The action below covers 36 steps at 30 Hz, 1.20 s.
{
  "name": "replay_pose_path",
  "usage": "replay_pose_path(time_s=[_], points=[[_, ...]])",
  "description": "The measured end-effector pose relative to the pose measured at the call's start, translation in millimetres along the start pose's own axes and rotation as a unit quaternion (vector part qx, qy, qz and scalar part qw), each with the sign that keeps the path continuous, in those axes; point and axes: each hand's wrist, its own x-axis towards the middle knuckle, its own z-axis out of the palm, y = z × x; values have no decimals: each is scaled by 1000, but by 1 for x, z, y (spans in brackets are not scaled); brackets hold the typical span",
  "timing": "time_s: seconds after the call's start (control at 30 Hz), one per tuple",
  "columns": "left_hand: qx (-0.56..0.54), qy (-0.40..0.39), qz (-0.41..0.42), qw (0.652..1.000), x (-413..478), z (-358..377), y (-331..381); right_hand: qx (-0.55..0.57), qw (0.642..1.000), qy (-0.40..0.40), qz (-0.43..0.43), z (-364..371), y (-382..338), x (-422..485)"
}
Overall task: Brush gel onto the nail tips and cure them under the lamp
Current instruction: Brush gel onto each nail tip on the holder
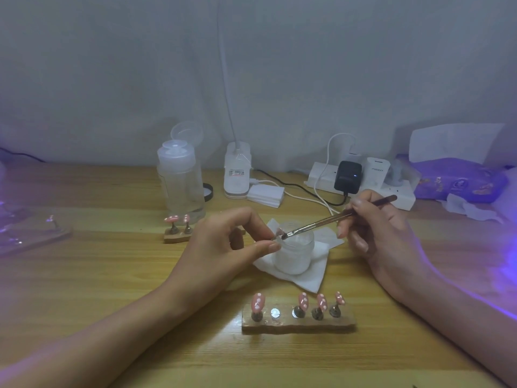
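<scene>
My left hand (226, 242) pinches a small pink nail tip (278, 232) on its stand between thumb and fingers, just above the rim of a frosted glass jar (293, 254). A thin brush (330, 219) is gripped in my right hand (375, 222), and its bristles touch the nail tip. Near the front edge a wooden holder (298, 324) carries several pink nail tips with white dots and has one bare metal spot. A smaller wooden holder (176, 236) with two pink tips stands behind my left hand.
The jar stands on a white tissue (310, 278). Behind are a clear pump bottle (180, 180), a white lamp base (237, 175) with a gooseneck, a power strip (361, 183) with plugs and cables, and a purple tissue pack (458, 177). Violet light glows at both sides.
</scene>
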Motion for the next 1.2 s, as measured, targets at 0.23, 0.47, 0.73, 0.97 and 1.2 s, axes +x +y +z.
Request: replay_pose_path(time_s=[0.23, 0.47, 0.73, 0.97, 1.2], points=[[14, 3, 1, 1000, 0, 1, -1, -5, 1000, 1, 2, 2, -1, -1], [30, 6, 11, 999, -1, -1, 0, 2, 1000, -5, 3, 1, -2, -1], [43, 14, 20, 999, -1, 0, -2, 13, 1000, 0, 14, 3, -3, -1], [41, 15, 23, 999, 0, -1, -1, 14, 1000, -17, 4, 1, -1, 0], [57, 16, 33, 998, 0, 0, -1, 11, 1000, -6, 7, 0, -1, 0]])
